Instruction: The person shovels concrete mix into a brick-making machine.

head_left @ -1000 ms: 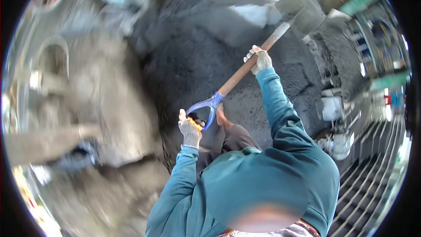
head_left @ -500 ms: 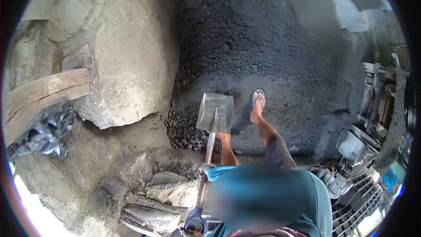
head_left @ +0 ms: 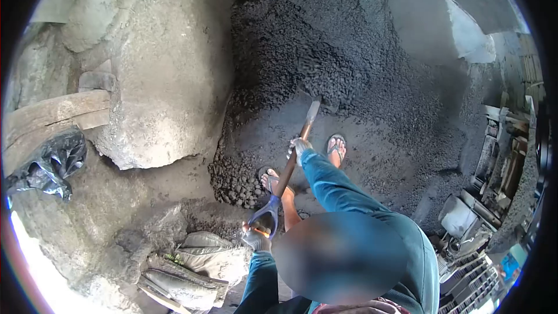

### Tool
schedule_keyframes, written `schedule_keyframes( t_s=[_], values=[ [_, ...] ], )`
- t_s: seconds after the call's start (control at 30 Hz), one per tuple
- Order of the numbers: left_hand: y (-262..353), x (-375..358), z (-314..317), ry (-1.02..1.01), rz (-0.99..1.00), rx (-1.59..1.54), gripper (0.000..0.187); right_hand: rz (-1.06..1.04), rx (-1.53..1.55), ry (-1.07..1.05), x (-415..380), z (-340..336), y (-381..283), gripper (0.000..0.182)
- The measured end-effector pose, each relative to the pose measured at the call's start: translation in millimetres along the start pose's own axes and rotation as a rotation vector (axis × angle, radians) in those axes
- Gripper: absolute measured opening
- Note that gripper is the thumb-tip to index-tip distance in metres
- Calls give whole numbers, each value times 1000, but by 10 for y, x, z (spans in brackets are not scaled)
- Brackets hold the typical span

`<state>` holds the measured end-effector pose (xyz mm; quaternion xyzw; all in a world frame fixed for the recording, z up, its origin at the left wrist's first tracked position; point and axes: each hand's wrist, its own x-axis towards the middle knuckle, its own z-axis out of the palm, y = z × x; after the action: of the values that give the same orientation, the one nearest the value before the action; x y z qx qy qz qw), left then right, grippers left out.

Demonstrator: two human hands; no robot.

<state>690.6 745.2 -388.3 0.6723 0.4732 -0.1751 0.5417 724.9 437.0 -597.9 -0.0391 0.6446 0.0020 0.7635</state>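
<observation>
A shovel reaches forward from my body, and its blade is mostly buried at the edge of a dark, wet-looking gravel heap. My right hand, in a greyish glove, wraps around the shaft partway up. Around the blue D-shaped grip at the top end, my gloved left hand is closed. My sandalled feet stand on either side of the shaft, the right foot farther forward than the left foot.
A large pale rock block borders the heap on the left. A wooden beam and a black plastic bag lie beyond it. Sacks sit at lower left. Stacked scrap and a grey container line the right.
The shovel has moved forward, its blade going from beside my left foot into the gravel. Both hands went forward with it, and loose gravel at the blade has shifted.
</observation>
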Motion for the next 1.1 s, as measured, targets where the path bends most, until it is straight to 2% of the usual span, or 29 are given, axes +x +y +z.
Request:
schedule_keyframes(
  t_s=[0.07,0.1,0.13,0.27,0.33,0.4,0.43,0.5,0.53,0.57,0.6,0.67,0.7,0.73,0.77,0.8,0.83,0.87,0.9,0.93,0.97,1.0,1.03,1.07,1.1],
  values=[
    [-137,147,-274,122,115,10,43,34,14,29,-325,-69,62,8],
    [-134,203,-468,63,52,12,42,7,56,22,-491,-135,97,8],
    [73,-47,-468,39,-101,-58,42,-22,101,15,-672,-234,157,7],
    [237,-99,-762,-339,37,-36,47,-205,267,18,-1400,-628,102,13],
    [350,-286,-590,-309,47,34,53,-208,347,-50,-1684,-976,-59,12],
    [646,-726,-377,-466,-70,240,59,-209,562,-109,-2177,-1283,-417,10],
    [661,-697,-159,-548,-151,226,63,-350,564,-29,-2362,-1326,-666,9],
    [796,-893,476,-638,-212,232,57,-622,604,173,-2603,-1600,-1183,7],
    [811,-915,822,-702,-241,262,55,-607,654,-67,-3949,-1427,-1561,8],
    [1084,-1646,1268,-740,-45,305,49,-690,655,-89,-3867,-1610,-1894,15],
    [1316,-1999,1604,-876,-69,316,46,-730,657,-114,-4241,-1652,-2304,21],
    [1831,-3392,2244,-1029,217,290,47,-954,790,-406,-4999,-1799,-3009,25],
    [2044,-4028,2512,-1132,355,220,48,-1005,846,-400,-5527,-1818,-3344,30],
    [2231,-4436,2751,-1298,523,259,50,-1183,742,-521,-5815,-2000,-3696,34],
    [2417,-4842,2990,-1456,692,264,51,-1281,793,-569,-6182,-2143,-4002,36],
    [2509,-5386,3125,-1599,712,129,48,-1400,844,-676,-6602,-2270,-4212,33],
    [2556,-5808,3287,-1748,825,-20,43,-1448,947,-704,-6885,-2477,-4476,26],
    [2601,-6259,3303,-1893,979,-93,31,-1575,922,-812,-7204,-2696,-4608,17],
    [2617,-6523,3417,-1899,1360,-31,23,-1560,1003,-708,-7472,-2958,-4734,10],
    [2577,-6899,3316,-1735,1916,-137,22,-1569,1127,-708,-7708,-3198,-4712,8],
    [2484,-7268,3206,-1840,2086,-493,22,-1665,1078,-756,-7752,-3530,-4715,9],
    [2394,-7440,3108,-1917,2245,-501,19,-1614,1071,-817,-7830,-3810,-4556,12],
    [2222,-7572,2958,-1930,2368,-664,19,-1665,1086,-714,-7815,-4066,-4410,15],
    [2118,-7615,2798,-2147,2391,-530,20,-1663,1054,-724,-7678,-4342,-4273,20],
    [1869,-7482,2785,-2276,2371,-468,23,-1706,1015,-579,-7603,-4446,-4005,23]
  ],
)
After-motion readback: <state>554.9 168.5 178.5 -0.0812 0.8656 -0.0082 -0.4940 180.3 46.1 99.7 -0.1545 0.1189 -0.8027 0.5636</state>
